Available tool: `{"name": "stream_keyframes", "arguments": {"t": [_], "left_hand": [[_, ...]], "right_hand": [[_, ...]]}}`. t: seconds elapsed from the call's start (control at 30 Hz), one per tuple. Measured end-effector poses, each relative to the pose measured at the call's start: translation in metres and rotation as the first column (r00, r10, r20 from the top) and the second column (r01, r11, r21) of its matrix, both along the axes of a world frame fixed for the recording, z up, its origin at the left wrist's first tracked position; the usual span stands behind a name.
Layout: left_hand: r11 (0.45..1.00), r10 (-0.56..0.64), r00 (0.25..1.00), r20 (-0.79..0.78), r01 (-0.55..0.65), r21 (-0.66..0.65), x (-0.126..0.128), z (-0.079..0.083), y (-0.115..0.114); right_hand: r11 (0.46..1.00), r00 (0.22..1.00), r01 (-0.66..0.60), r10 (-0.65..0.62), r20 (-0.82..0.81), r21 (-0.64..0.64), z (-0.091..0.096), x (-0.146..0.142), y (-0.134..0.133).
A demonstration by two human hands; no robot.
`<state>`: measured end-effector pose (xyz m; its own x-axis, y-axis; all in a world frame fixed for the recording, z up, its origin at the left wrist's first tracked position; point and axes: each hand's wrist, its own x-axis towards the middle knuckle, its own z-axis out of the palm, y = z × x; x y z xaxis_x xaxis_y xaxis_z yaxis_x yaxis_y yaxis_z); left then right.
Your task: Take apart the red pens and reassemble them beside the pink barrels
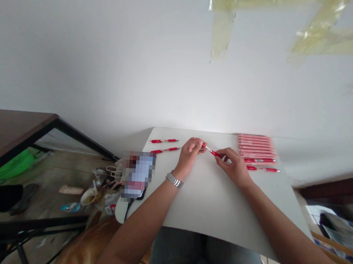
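My left hand [190, 152] and my right hand [233, 164] meet over the middle of a white table [208, 205]. Between them they hold a red pen [210, 151], the left hand at its far end, the right hand at its near red end. A silver watch [174, 180] is on my left wrist. Two red pens [164, 145] lie side by side to the left of my left hand. A row of several pink and red pens [256, 151] lies to the right, just beyond my right hand.
A blurred phone-like item [138, 175] with a black cable lies at the table's left edge. Below it on the floor are cups and clutter [101, 185]. A dark table [11, 138] stands at left. The white wall is right behind the table.
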<state>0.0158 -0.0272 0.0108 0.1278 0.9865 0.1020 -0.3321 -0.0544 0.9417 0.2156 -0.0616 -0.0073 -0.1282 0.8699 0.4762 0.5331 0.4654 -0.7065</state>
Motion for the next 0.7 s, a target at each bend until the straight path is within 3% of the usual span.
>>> {"name": "stream_keyframes", "arguments": {"t": [0.23, 0.7], "left_hand": [[0.994, 0.106, 0.992, 0.064, -0.108, 0.023, -0.0008, 0.0029, -0.0006], [0.995, 0.096, 0.995, 0.029, -0.096, -0.020, -0.0024, -0.0023, 0.0019]], "right_hand": [[1.000, 1.000, -0.010, 0.010, -0.007, 0.023, -0.0016, 0.0006, 0.0004], [1.000, 1.000, 0.024, -0.024, -0.007, 0.020, -0.0066, 0.0038, 0.0012]]}}
